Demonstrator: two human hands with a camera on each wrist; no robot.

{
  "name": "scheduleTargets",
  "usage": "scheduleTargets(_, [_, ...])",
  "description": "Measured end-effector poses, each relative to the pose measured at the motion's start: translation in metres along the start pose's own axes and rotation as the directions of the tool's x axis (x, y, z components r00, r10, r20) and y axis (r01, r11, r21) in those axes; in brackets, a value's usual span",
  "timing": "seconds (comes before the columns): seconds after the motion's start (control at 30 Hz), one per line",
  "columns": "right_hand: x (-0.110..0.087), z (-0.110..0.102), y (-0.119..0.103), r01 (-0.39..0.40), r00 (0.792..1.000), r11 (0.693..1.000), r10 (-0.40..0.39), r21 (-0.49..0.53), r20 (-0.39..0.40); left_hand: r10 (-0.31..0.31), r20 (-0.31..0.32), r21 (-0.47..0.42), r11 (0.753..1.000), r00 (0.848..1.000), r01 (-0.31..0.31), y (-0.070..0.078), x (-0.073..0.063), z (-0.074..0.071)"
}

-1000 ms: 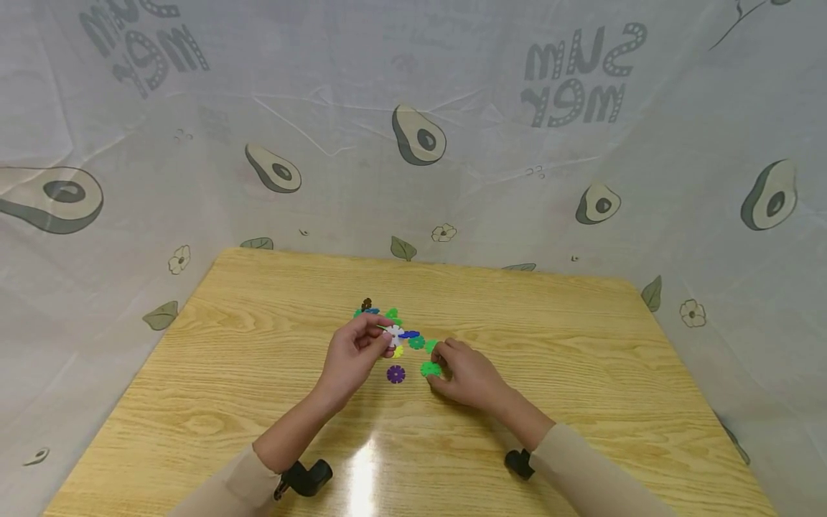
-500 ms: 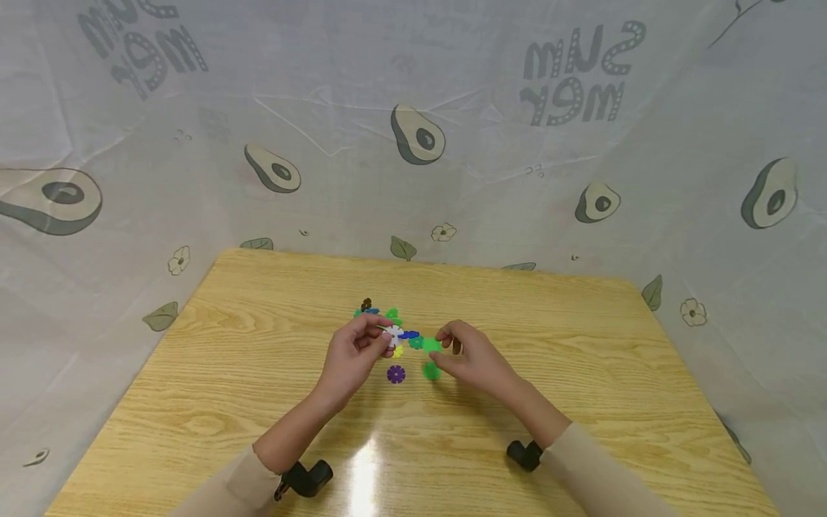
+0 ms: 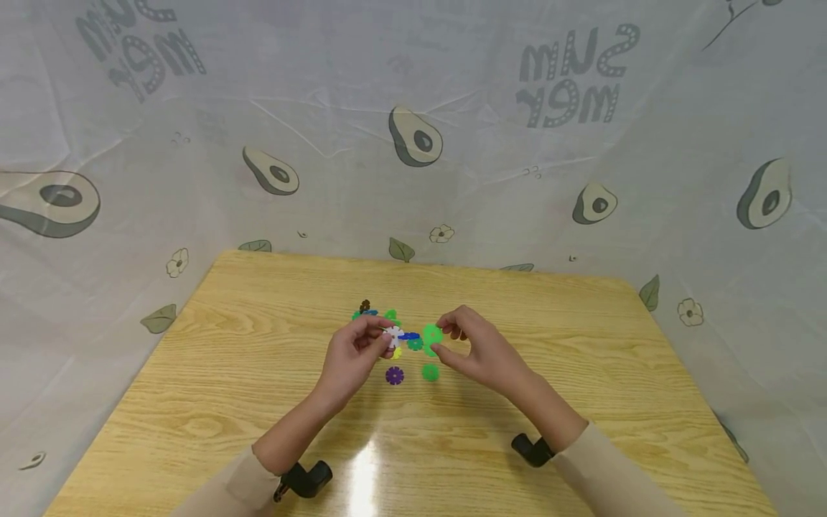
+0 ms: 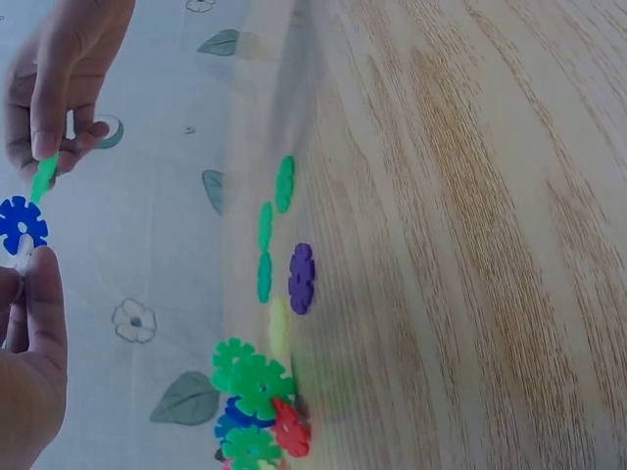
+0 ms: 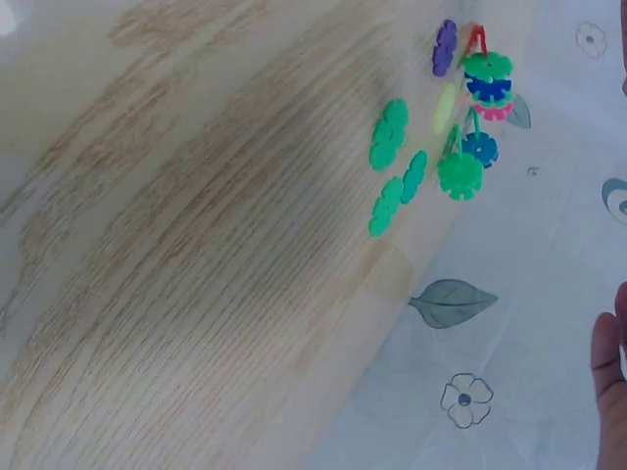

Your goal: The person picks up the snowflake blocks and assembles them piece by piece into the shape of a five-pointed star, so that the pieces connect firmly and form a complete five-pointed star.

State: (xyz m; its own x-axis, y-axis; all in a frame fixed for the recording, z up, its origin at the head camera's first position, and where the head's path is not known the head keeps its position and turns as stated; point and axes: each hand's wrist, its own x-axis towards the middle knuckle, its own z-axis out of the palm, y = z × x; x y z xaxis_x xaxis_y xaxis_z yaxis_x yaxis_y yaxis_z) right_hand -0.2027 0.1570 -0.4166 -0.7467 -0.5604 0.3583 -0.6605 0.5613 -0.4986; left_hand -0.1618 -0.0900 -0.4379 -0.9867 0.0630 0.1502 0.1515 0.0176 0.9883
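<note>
My left hand (image 3: 354,352) pinches a white snowflake disc (image 3: 393,337) between thumb and fingers. Slotted onto the white disc, a blue snowflake disc (image 4: 22,225) sticks out to the right. My right hand (image 3: 481,352) pinches a bright green snowflake disc (image 3: 433,333) by its edge, raised above the table. In the left wrist view the held green disc (image 4: 43,180) comes right at the blue disc's rim, and its lower edge overlaps it. Only part of a hand (image 5: 611,377) enters the right wrist view, at the right edge.
Loose on the wooden table (image 3: 549,323) lie a purple disc (image 3: 395,375), a green disc (image 3: 430,372), a teal-green disc (image 3: 415,344) and a yellow disc (image 3: 397,353). Behind my left hand is a cluster of joined discs (image 4: 257,387). A printed curtain (image 3: 349,179) stands at the table's back.
My right hand has lifted a green disc off the table and brought it up and away, level with the blue disc. The left hand has stayed in place with the white and blue discs.
</note>
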Motion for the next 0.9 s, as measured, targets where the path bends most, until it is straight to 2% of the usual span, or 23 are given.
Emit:
scheduleTargets(0.2, [-0.003,0.002,0.000,0.140,0.988,0.981,-0.147,-0.132,-0.040,-0.036,0.007,-0.045,0.998,0.999,0.036,0.000,0.001,-0.001])
scheduleTargets(0.3, [-0.003,0.002,-0.001,0.156,0.985,0.976,-0.166,-0.152,-0.053,-0.045,0.007,-0.060,0.997,0.999,0.045,0.000,0.002,-0.001])
scheduleTargets(0.43, [-0.003,0.001,-0.004,0.142,0.988,0.979,-0.150,-0.149,-0.044,-0.042,0.015,-0.062,0.997,0.999,0.043,0.001,0.002,0.000])
scheduleTargets(0.53, [-0.002,0.002,-0.006,0.124,0.991,0.987,-0.127,-0.101,-0.031,-0.036,0.019,-0.061,0.997,0.999,0.037,0.001,0.002,0.001])
scheduleTargets(0.73, [0.002,0.004,-0.011,0.079,0.996,0.992,-0.074,0.096,-0.052,-0.049,0.019,-0.072,0.996,0.999,0.050,0.004,0.005,-0.001])
scheduleTargets(0.9, [0.009,0.003,-0.017,0.065,0.994,0.986,-0.050,0.155,-0.095,-0.031,0.013,-0.073,0.997,0.999,0.032,0.014,0.010,-0.005])
